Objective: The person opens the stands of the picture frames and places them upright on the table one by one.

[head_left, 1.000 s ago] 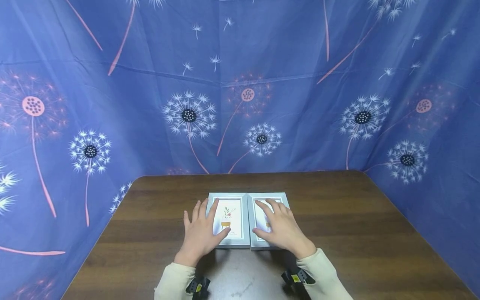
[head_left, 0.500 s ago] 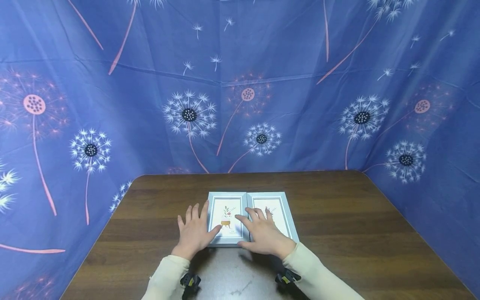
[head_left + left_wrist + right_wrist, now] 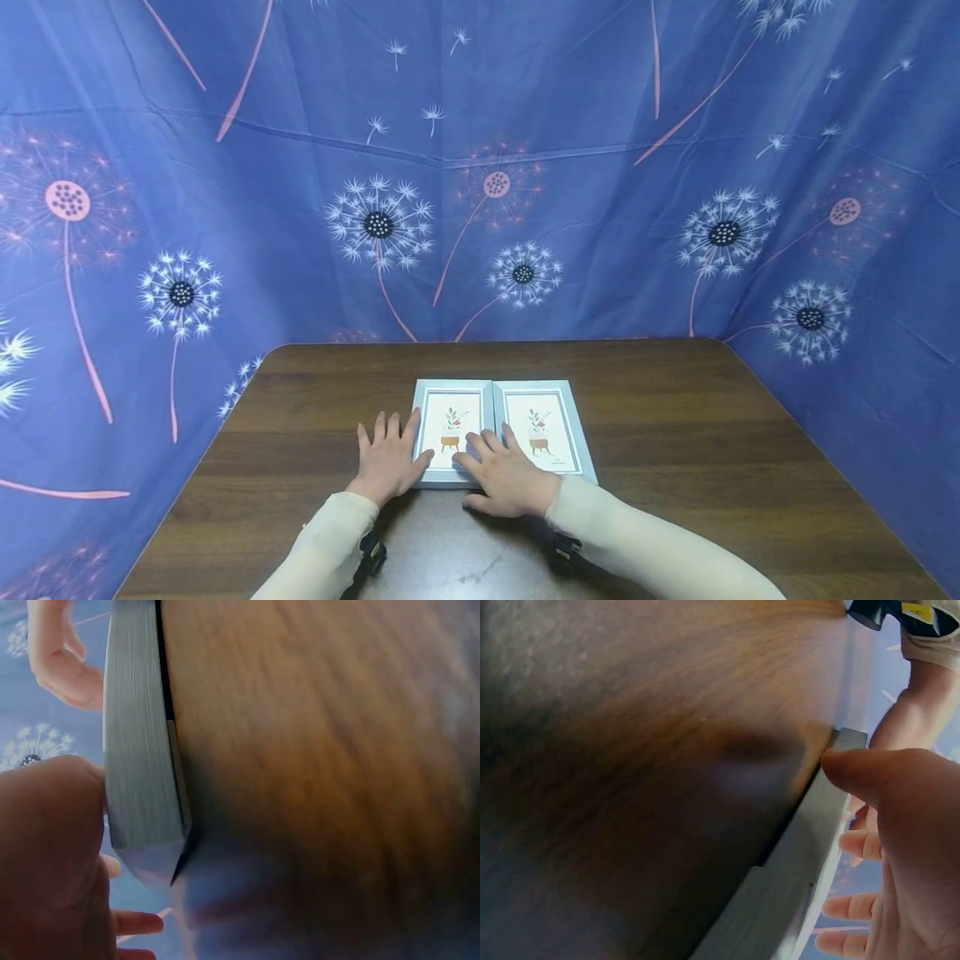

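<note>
Two light-blue picture frames lie side by side on the table, the left frame (image 3: 450, 417) and the right frame (image 3: 543, 425). Each holds a print of a potted plant on legs. I cannot tell whether they are joined. My left hand (image 3: 388, 458) is spread at the left frame's left edge, thumb over its lower corner. With fingers extended, my right hand (image 3: 510, 477) lies over the inner lower corners of both frames, its thumb by the front edge. The left wrist view shows a frame's side (image 3: 142, 735) beside my hand; the right wrist view shows a frame's side (image 3: 795, 855) under my thumb.
The brown wooden table (image 3: 675, 467) has rounded far corners. A blue cloth (image 3: 600, 208) printed with dandelions hangs behind and at both sides. A dark wrist camera (image 3: 567, 546) sits below my right wrist.
My right hand has slid left and toward me, from the right frame to the left frame's lower right corner, uncovering the right print. My left hand has shifted slightly left.
</note>
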`<state>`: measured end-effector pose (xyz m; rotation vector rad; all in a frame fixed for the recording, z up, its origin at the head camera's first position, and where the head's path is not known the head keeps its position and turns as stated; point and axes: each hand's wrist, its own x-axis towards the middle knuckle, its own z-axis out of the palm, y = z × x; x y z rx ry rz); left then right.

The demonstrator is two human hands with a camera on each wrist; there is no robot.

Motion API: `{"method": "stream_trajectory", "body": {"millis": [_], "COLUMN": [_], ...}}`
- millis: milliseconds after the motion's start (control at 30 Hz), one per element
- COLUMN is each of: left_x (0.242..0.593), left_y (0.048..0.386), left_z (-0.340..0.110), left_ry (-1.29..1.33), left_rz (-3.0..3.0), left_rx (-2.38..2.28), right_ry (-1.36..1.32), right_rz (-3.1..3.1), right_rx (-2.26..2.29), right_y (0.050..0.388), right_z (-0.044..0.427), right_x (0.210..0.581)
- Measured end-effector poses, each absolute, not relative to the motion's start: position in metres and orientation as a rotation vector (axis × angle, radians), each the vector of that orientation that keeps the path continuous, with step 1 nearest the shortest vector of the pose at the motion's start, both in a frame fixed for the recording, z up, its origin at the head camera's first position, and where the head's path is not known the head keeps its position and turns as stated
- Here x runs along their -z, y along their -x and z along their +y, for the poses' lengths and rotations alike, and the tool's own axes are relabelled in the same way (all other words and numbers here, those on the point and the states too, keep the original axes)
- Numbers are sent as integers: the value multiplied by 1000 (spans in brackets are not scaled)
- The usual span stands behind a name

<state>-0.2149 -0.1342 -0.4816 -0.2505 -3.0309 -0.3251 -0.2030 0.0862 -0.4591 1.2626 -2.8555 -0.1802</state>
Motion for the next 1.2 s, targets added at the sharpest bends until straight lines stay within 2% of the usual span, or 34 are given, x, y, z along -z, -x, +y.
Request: {"method": "stream_trajectory", "body": {"millis": [367,767,1200], "left_x": [481,483,483], "left_y": [221,221,212], "left_z": [-128,-120,-138], "left_ry": [395,352,365], "left_rz": [-3010,-2931,-2900], "left_rx": [219,147,61], "right_ry": [-1250,-1272,-1158], "right_rz": [-2751,-2764,-2833], "right_rx": [313,165,0], "right_y": [209,209,234], "right_z": [82,84,82], "right_x": [470,467,454]}}
